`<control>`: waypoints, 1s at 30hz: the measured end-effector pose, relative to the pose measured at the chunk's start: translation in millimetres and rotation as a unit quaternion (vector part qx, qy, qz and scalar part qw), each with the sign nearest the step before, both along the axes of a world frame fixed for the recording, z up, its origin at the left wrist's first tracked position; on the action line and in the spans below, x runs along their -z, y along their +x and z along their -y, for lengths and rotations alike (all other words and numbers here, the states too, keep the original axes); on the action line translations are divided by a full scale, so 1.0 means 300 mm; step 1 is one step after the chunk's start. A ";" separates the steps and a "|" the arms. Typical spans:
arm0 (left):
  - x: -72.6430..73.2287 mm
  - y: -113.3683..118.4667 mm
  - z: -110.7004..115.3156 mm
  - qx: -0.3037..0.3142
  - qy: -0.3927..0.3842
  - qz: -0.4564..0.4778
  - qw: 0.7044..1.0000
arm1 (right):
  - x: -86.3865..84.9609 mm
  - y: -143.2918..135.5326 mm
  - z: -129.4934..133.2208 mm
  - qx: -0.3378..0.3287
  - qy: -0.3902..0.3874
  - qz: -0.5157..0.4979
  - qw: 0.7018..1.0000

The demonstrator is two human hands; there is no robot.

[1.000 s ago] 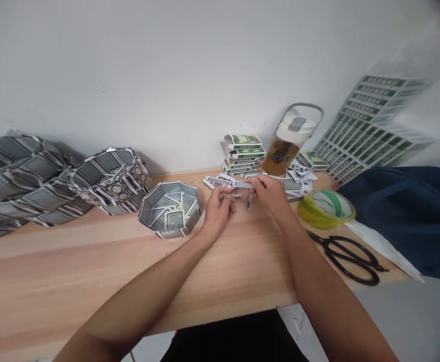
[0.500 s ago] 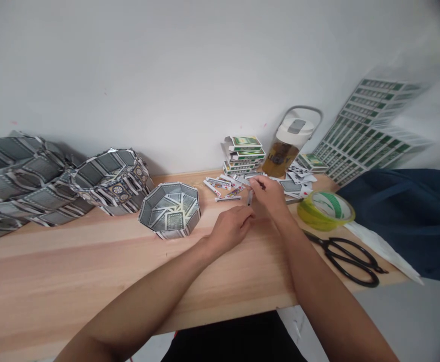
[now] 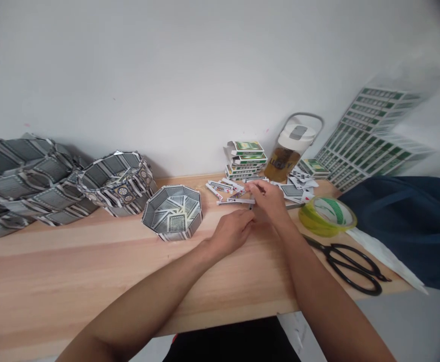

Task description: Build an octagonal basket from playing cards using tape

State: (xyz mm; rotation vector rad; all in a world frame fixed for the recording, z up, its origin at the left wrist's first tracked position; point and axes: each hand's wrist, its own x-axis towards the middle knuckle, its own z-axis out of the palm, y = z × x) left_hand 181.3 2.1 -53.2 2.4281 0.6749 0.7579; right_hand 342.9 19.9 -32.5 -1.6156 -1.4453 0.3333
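Note:
My left hand is closed near the middle of the wooden table, its fingertips around the lower end of a small folded card piece. Just above and to the right, my right hand is closed too, its fingers bent over folded playing cards; what lies between them is too small to tell. A narrow folded card strip runs leftward between both hands. Beyond it lie several folded cards. To the left of my hands stands an octagonal card bowl.
Taller card baskets stand at the left. Behind my hands are stacked card boxes and a bottle. At the right lie loose cards, yellow tape, black scissors and dark blue cloth.
The view has shifted slightly, so the table items appear a little lower and farther right. My right hand has moved slightly closer to my left, and a card strip now shows between them.

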 end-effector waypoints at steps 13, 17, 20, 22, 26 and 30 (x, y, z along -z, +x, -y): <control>0.002 0.003 0.017 -0.011 0.084 -0.076 0.994 | 0.006 -0.025 -0.002 -0.029 -0.004 -0.017 0.999; -0.003 0.003 0.024 -0.011 0.109 -0.094 0.989 | 0.005 -0.031 0.001 -0.040 0.005 -0.023 0.999; -0.008 0.004 0.029 -0.008 0.129 -0.106 0.986 | -0.007 -0.036 0.006 -0.045 0.012 -0.028 0.998; -0.011 0.006 0.032 -0.008 0.142 -0.114 0.983 | -0.015 -0.040 0.011 -0.047 0.016 -0.033 0.998; -0.019 0.008 0.038 -0.016 0.162 -0.133 0.978 | -0.028 -0.048 0.020 -0.052 0.020 -0.048 0.997; -0.023 0.011 0.042 -0.025 0.172 -0.151 0.973 | -0.041 -0.056 0.029 -0.055 0.021 -0.065 0.996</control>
